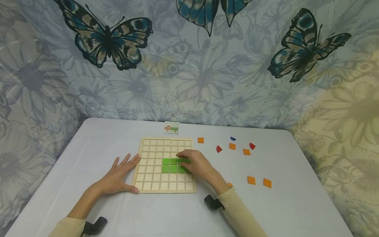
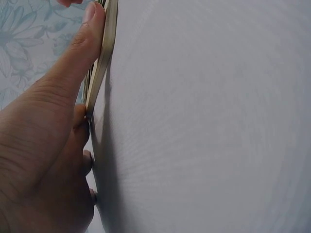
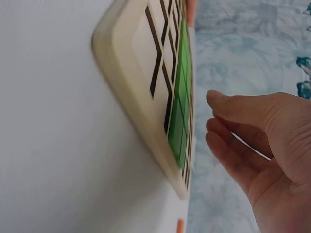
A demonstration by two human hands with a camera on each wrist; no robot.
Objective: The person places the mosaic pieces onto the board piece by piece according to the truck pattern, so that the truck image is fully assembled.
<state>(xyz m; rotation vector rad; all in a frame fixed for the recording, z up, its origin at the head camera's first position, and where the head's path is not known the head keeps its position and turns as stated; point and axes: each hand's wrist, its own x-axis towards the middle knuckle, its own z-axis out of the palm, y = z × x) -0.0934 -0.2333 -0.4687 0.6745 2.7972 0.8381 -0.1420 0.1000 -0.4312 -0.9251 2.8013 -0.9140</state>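
Note:
A square wooden grid board (image 1: 149, 187) lies on the white table. Green square tiles (image 1: 169, 165) form two rows in its right half, partly covered by my right hand (image 1: 202, 164). That hand hovers over the tiles; in the right wrist view its thumb and bent fingers stand a little apart, holding nothing. Along the board's left edge, my left hand (image 1: 118, 177) rests with fingers spread. The left wrist view shows its thumb (image 2: 80, 53) against the board's side (image 2: 104, 58).
A small printed card (image 1: 171, 127) lies behind the board. To the right are scattered several orange squares (image 1: 232, 146), two red pieces (image 1: 219, 149) and a blue half-round piece (image 1: 233, 138). One orange piece (image 1: 229, 185) is partly hidden by my right wrist. A butterfly-patterned cloth (image 1: 204, 85) hangs behind the table.

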